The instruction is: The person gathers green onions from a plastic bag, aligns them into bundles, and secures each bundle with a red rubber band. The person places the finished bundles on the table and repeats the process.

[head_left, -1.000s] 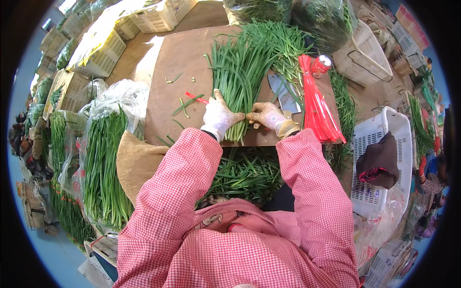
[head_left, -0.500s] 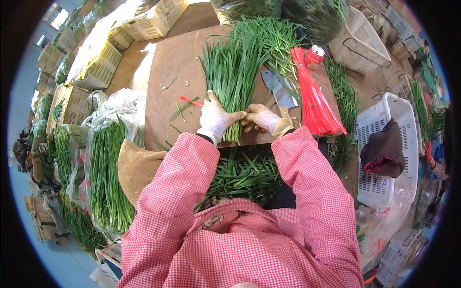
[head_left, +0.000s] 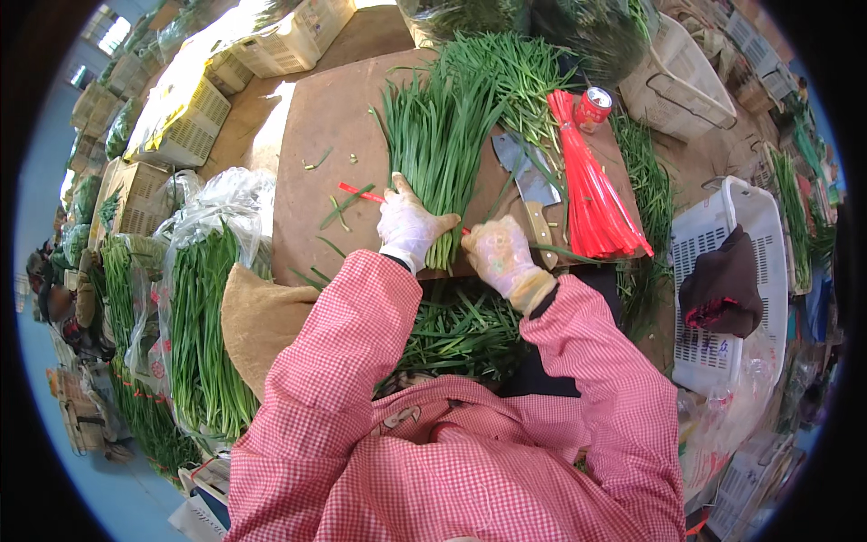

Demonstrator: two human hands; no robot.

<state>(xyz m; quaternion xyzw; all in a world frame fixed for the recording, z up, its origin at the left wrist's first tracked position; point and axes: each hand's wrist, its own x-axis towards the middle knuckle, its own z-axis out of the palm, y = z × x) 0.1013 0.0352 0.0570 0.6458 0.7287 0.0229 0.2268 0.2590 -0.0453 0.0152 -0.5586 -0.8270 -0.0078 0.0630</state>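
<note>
A bunch of garlic chives [head_left: 438, 135] lies on the brown board, its cut ends toward me. My left hand [head_left: 411, 217], in a stained white glove, is closed over the lower stems, thumb across the top. Just right of the stem ends, my gloved right hand [head_left: 501, 253] is closed in a fist with fingertips pinched on the end of a red tie strip [head_left: 358, 191]. The strip's other end sticks out left of the bunch; its middle is hidden beneath the stems. A cleaver [head_left: 533, 185] with a wooden handle lies right of the bunch.
Red tie strips [head_left: 591, 194] are fanned at the board's [head_left: 307, 217] right side beside a red can [head_left: 593, 108]. Loose chives [head_left: 506, 77] are heaped behind. Bagged chives [head_left: 208, 325] stand left; a white crate [head_left: 772, 217] with a dark cloth is at right.
My right hand has drawn away from the left one, toward me and to the right, turning into a fist with the strip's end. The left hand stays on the bunch.
</note>
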